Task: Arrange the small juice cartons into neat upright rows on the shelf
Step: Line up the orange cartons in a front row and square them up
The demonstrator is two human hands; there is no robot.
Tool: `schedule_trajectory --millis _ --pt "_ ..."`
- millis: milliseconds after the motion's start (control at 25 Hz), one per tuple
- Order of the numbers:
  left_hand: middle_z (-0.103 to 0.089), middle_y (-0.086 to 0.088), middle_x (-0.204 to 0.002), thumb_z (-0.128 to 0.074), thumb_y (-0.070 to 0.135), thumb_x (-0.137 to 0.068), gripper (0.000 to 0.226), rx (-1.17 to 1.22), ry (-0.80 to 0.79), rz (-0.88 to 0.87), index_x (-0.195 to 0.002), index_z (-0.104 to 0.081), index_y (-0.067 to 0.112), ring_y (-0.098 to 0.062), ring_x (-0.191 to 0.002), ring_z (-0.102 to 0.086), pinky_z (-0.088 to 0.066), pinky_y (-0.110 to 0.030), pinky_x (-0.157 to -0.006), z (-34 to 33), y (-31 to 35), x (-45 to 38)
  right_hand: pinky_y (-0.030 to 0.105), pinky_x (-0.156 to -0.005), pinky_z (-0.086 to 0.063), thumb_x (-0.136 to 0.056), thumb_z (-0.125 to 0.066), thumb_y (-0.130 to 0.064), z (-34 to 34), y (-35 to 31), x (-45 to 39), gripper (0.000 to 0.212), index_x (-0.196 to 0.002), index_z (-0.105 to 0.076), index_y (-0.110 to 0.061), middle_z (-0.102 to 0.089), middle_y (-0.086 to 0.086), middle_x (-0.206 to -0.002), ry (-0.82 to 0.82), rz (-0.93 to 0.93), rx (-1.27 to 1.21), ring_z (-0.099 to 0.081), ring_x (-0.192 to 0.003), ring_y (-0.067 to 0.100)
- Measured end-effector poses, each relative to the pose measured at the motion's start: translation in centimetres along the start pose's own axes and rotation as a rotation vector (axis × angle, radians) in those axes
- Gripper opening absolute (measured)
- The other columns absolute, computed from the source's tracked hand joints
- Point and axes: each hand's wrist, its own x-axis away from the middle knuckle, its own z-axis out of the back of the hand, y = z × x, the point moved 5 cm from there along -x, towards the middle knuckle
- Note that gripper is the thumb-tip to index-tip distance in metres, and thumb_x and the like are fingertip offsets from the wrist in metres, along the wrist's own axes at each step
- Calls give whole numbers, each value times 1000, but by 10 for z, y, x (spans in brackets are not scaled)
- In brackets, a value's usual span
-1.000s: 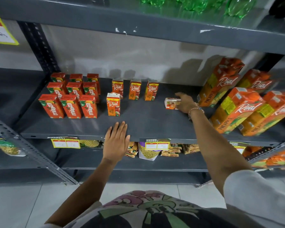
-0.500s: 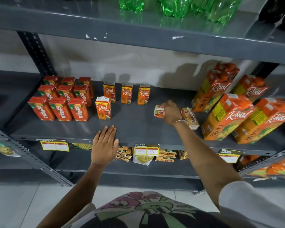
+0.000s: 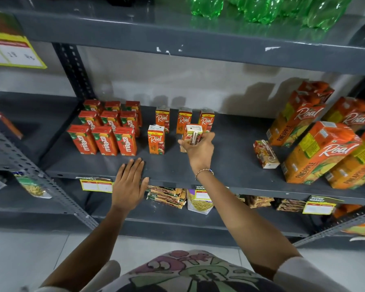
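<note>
Right hand point(image 3: 199, 149) grips a Real juice carton point(image 3: 191, 135) upright, straw side facing camera; left hand point(image 3: 128, 183) flat, fingers spread, on the shelf edge point(image 3: 230, 184)

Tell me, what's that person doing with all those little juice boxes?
The person is tidying small juice cartons on the grey metal shelf. Their right hand grips one small orange Real carton, setting it upright beside another small Real carton in the front row, with three more standing behind. Their left hand lies flat and open on the shelf's front edge. The red Maaza cartons already stand in neat rows. One small carton sits apart by the big pineapple cartons.
</note>
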Motion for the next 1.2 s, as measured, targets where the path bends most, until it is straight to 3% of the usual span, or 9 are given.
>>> schedule_trajectory --millis 120,320,480,600,720,880,1000,1200 --pt "-55 -13 -137 -25 44 -100 60 12 -20 -2 -133 -54 4 -31 -130 -48 -30 -43 -108 0 -2 -3 24 -60 -49 -61 -87 -29 -21 -3 3 65 -94 -33 -19 -58 -10 -76 -3 2 14 -68 -76 19" --pt "-57 -14 -135 -21 45 -101 62 25 -21 -21 -131 -56 4 -33 -127 -50 -31 -41 -106 -1 -6 -2 35 -69 -56 -66 -84 -34 -41 4 13 67 -107 -37 -9 -68 13 -101 -54 -5 104 -69 -90 30" --pt "-58 -14 -133 -19 46 -101 64 25 -15 -33 -130 -57 4 -33 -125 -52 -34 -42 -105 -2 -7 -1 46 -91 -51 -68 -83 -28 -33 2 5 78 -123 -32 -9 -57 14 -124 -269 -70 179 -59 -112 33" --pt "-58 -13 -134 -18 47 -101 65 31 -29 -23 -131 -56 4 -33 -126 -51 -35 -43 -105 -1 -8 -3 45 -97 -46 -75 -74 -6 -11 -24 -11 73 -136 -34 -14 -45 11 -141 -347 196 485 -49 -126 33" --pt "-58 -13 -134 -17 47 -101 65 35 -34 -10 -131 -56 4 -33 -126 -51 -35 -43 -105 -1 -7 -2 38 -105 -41 -77 -61 15 -8 -53 -17 76 -139 -43 -24 -39 -1 -150 -578 563 719 -34 -139 24" --pt "-57 -13 -134 -17 47 -101 66 40 -43 -11 -131 -56 4 -33 -126 -51 -37 -44 -104 1 -6 -2 37 -99 -48 -76 -56 21 -14 -62 -20 76 -135 -50 -27 -44 -8 -146 -660 683 855 -40 -136 21" --pt "-57 -13 -135 -16 47 -101 66 44 -61 -13 -132 -56 4 -32 -127 -51 -37 -44 -104 1 -7 -2 41 -101 -46 -82 -56 13 -19 -68 -24 65 -134 -51 -25 -47 -4 -145 -709 676 872 -43 -134 23" --pt "-56 -13 -136 -15 48 -101 67 49 -76 -22 -133 -55 4 -33 -128 -50 -38 -45 -104 1 -8 -2 43 -97 -48 -84 -68 -19 -22 -70 -32 51 -133 -52 -18 -55 6 -137 -711 504 966 -52 -123 27"
